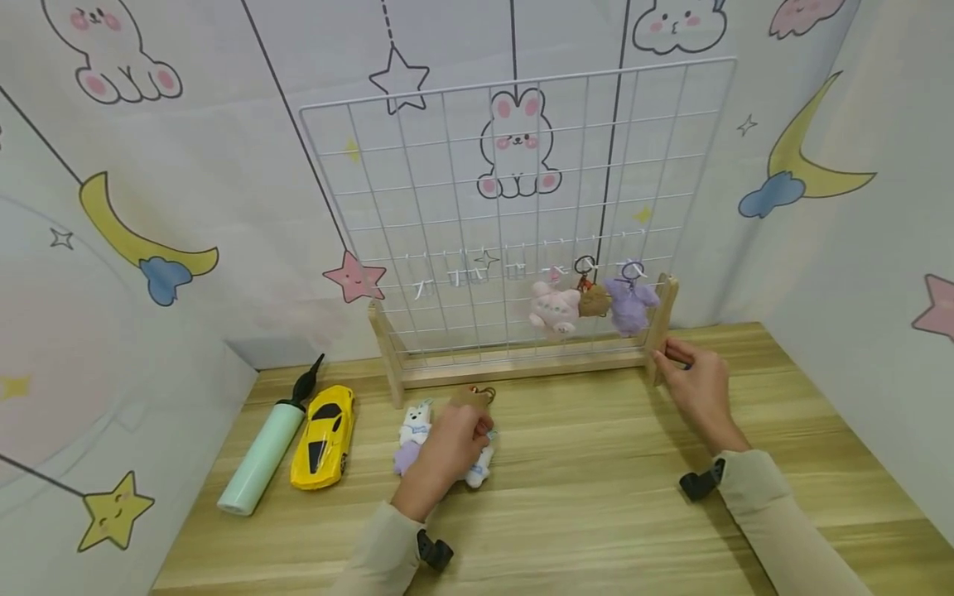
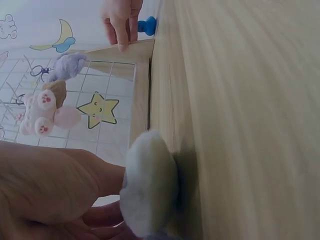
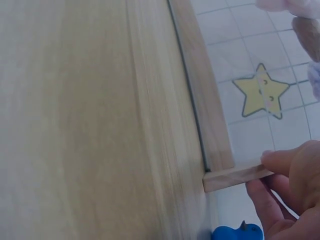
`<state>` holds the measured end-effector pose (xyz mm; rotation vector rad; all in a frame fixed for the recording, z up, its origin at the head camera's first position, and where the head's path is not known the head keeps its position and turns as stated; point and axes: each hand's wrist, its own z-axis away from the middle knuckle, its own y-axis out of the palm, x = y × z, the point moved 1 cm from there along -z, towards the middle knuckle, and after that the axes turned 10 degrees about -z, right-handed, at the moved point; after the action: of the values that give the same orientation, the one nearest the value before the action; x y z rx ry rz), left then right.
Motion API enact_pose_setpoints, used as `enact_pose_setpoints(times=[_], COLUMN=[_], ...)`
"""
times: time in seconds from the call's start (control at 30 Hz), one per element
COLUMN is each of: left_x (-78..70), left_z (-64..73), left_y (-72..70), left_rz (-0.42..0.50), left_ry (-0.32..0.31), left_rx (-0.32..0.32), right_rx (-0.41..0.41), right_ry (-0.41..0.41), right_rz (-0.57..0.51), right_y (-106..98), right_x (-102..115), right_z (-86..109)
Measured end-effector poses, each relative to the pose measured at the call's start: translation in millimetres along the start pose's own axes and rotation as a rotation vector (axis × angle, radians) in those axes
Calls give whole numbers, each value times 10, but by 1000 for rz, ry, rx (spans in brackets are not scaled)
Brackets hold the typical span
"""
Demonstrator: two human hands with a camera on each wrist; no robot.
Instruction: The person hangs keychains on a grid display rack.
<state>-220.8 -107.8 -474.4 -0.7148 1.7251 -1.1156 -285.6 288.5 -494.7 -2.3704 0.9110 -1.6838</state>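
In the head view my left hand is over a small pile of plush keychains on the table. A white bear plush and a purple plush lie left of it, and a brown plush with a ring shows just beyond its fingers. Its curled fingertips are among the plushes; I cannot tell whether they grip one. A white plush covers part of them in the left wrist view. My right hand pinches the wooden side post of the grid rack between thumb and fingers.
The white wire grid carries several hooks; a pink plush, a brown plush and a purple plush hang at its right. A yellow toy car and mint pump lie left. A blue toy sits behind the post.
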Motion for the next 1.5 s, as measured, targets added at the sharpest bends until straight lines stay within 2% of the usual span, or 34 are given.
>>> enact_pose_setpoints(times=[0.3, 0.47, 0.63, 0.77, 0.83, 0.9, 1.03, 1.17, 1.33, 1.5], left_x=[-53, -74, -116, -173, -220, -274, -394, -514, -649, -750], left_z=[16, 38, 60, 3, -50, -108, -254, -405, -558, -724], left_y=[19, 42, -9, -75, -129, -198, -342, -430, -477, -509], left_rz=[-43, -17, 72, 184, 227, 271, 372, 533, 822, 1094], left_ry=[-46, -65, -6, 63, 86, 102, 101, 97, 48, -24], left_rx=[51, 79, 91, 111, 98, 60, -56, -152, -256, -399], right_rx=[-4, -15, -10, -5, -8, -12, -14, -12, -9, -20], right_ry=[-1, 2, 0, -17, -25, -31, -37, -39, -44, -33], right_rz=[-2, -16, -25, -39, -43, -40, -24, -31, -27, -26], right_y=[-24, -3, 29, 30, 25, 19, 10, -2, -1, 8], right_x=[-2, 3, -1, -4, -6, -13, -21, -10, -8, -24], right_z=[-1, 2, 9, 13, 16, 17, 17, 14, 18, 23])
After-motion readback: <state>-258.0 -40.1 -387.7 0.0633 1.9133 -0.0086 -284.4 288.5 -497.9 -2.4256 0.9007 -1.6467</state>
